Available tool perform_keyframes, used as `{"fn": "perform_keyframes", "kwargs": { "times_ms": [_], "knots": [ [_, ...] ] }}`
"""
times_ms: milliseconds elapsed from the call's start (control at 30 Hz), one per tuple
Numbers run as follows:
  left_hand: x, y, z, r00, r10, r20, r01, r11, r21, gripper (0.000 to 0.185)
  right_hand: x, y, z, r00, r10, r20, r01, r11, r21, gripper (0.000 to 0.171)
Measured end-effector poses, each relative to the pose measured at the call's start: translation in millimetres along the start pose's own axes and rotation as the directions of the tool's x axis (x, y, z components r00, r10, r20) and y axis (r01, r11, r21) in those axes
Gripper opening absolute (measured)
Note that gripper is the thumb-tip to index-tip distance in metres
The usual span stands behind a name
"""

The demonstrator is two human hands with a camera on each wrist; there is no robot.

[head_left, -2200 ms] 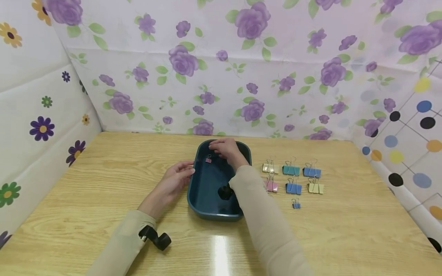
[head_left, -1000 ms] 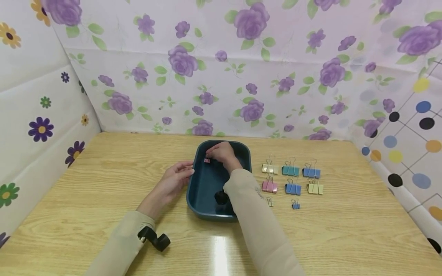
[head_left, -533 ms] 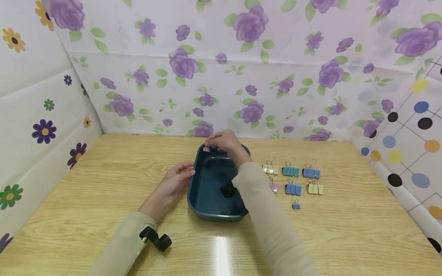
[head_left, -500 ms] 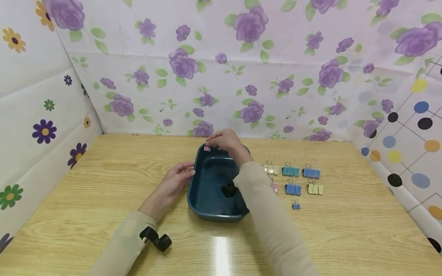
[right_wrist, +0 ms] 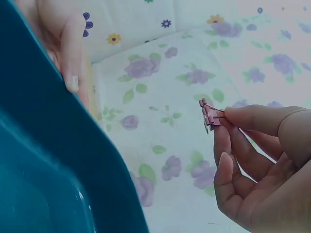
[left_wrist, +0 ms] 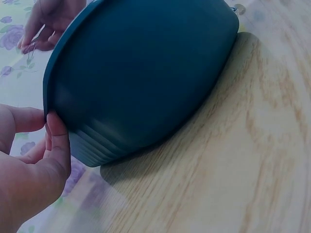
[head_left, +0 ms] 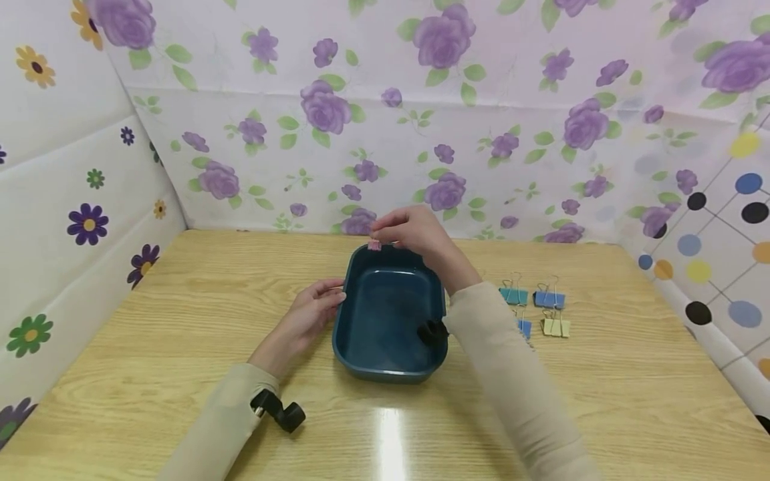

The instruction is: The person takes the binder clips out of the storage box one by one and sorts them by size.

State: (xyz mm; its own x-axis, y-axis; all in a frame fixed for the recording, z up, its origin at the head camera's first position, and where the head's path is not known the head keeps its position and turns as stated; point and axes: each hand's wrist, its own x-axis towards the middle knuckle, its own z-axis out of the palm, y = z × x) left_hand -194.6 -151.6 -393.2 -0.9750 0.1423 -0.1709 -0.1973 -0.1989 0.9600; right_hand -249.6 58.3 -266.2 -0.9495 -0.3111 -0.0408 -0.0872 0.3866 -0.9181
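In the head view my right hand (head_left: 418, 234) is raised at the far left corner of a deep dark teal bin (head_left: 385, 321). Thumb and fingertips pinch a small pink binder clip (head_left: 375, 245), shown closely in the right wrist view by its handle wire (right_wrist: 211, 115). Its body points away from the fingers, over the bin's far rim. My left hand (head_left: 307, 317) is at the left wall of the bin. The left wrist view shows that hand's thumb and fingers (left_wrist: 57, 141) holding the rim, with bent fingers against the outer wall.
Right of the bin, larger binder clips stand in rows: a teal one (head_left: 514, 296), a blue one (head_left: 550, 299) and a yellow one (head_left: 556, 327). My right sleeve (head_left: 505, 361) covers others. A flowered cloth (head_left: 252, 153) hangs behind the wooden table (head_left: 180, 334).
The small pink binder clip lay on the bin floor; my right hand pinched it, lifted it along the far wall and raised it to the rim. My left hand stayed at the bin.
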Motion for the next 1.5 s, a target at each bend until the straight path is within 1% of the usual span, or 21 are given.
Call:
{"fn": "perform_keyframes", "kwargs": {
  "times_ms": [167,267,433,633,767,867,933,1200,1367,1500],
  "knots": [
    [1.0,-0.4,2.0,1.0,0.0,0.006,0.0,1.0,0.001,0.04,-17.0,3.6,-11.3,0.998,-0.055,0.018,0.056,0.997,-0.062,0.017],
    [1.3,-0.6,2.8,1.0,0.004,0.012,-0.004,1.0,-0.007,0.039,-28.5,8.3,-17.1,0.997,-0.067,0.04,0.07,0.994,-0.087,0.016],
    [0.6,-0.2,2.0,1.0,0.005,0.013,-0.005,1.0,-0.017,0.039,-44.9,21.3,-26.3,0.996,-0.049,0.078,0.055,0.995,-0.082,0.013],
    [-0.7,1.2,-0.6,1.0,0.013,0.018,-0.013,1.0,-0.018,0.04,-57.9,42.8,-43.6,0.996,-0.039,0.083,0.051,0.988,-0.147,0.013],
    [-0.6,1.3,-1.0,1.0,0.014,0.026,-0.013,1.0,-0.021,0.04,-66.4,60.2,-59.6,0.997,-0.003,0.083,0.017,0.985,-0.171,0.014],
    [-0.7,1.0,-0.8,0.999,0.012,0.03,-0.011,1.0,-0.023,0.04,-74.1,74.5,-72.7,0.998,0.021,0.062,-0.009,0.982,-0.19,0.015],
    [-1.0,0.7,-0.7,1.0,0.009,0.03,-0.009,1.0,-0.021,0.04,-80.5,83.6,-82.1,0.999,0.034,0.038,-0.024,0.974,-0.223,0.016],
    [-1.4,0.2,-1.1,1.0,0.001,0.024,-0.001,1.0,-0.021,0.04,-112.0,119.5,-121.4,0.995,0.103,-0.008,-0.102,0.967,-0.234,0.027],
    [-1.2,0.8,-1.0,0.999,0.004,0.032,-0.003,1.0,-0.009,0.04,-130.5,145.2,-142.7,0.992,0.129,0.008,-0.123,0.959,-0.257,0.03],
    [-1.4,0.8,-0.9,1.0,0.005,0.028,-0.005,1.0,-0.01,0.04,-139.2,163.1,-153.0,0.988,0.153,0.031,-0.14,0.959,-0.247,0.027]
  ]
}}
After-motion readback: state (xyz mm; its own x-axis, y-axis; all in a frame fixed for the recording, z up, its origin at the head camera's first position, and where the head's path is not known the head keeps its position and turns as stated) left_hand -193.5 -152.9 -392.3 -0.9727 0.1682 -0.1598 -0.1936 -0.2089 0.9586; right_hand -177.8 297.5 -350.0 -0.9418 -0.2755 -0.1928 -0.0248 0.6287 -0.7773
